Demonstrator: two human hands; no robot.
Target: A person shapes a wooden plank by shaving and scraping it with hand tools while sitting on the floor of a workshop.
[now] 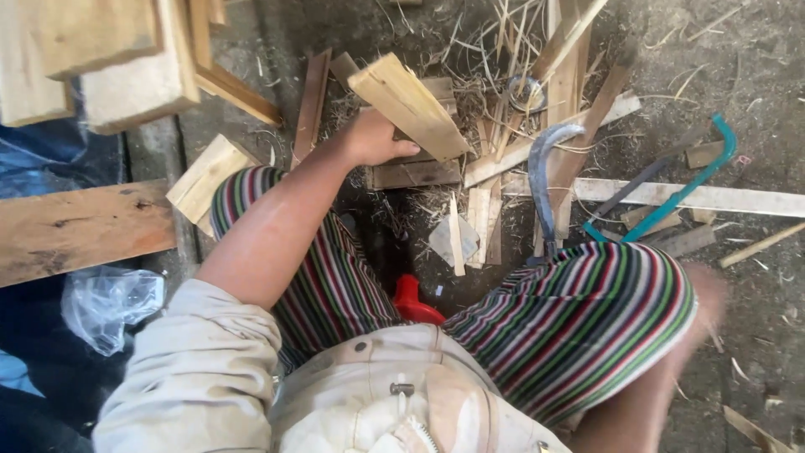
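Head view. Left hand [375,138]: fingers clasped on one end of a pale split wood slat [411,105], flat, rough-sawn, held tilted above the floor. Right hand [706,289]: blurred beside the striped knee; grip cannot be told. Curved sickle blade [542,172], dull grey metal, lying among offcuts. Teal-framed hacksaw [683,189] just right of it, across a long white batten [713,199]. Dark concrete floor [755,67] strewn with straw-like shavings. Thick planks [80,226] at left; crumpled clear plastic bag [105,306] below.

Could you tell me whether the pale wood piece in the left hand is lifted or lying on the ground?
Lifted: the left hand grips the wood piece at its lower end, tilted, above the scraps on the ground.
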